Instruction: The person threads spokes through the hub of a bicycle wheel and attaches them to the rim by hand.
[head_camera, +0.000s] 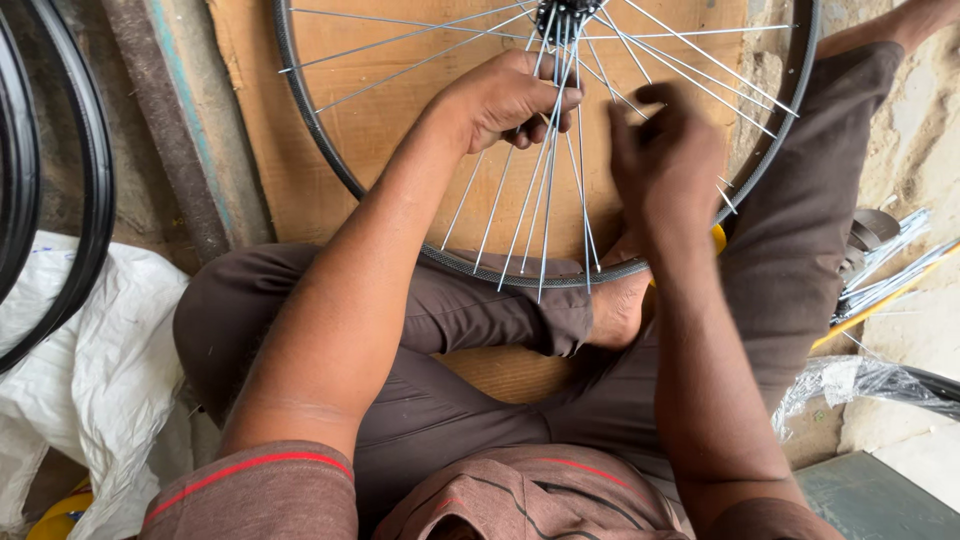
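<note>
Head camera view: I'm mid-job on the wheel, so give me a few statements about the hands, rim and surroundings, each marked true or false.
1. The left hand grips a bunch of loose spokes. True.
2. The right hand rests on the floor. False: it is raised over the wheel rim, by the spokes.
3. The rim lies over a cardboard sheet. True.
4. A tyre is fitted on the rim. False: the rim is bare.
5. White sacking lies to the person's left. True.
</note>
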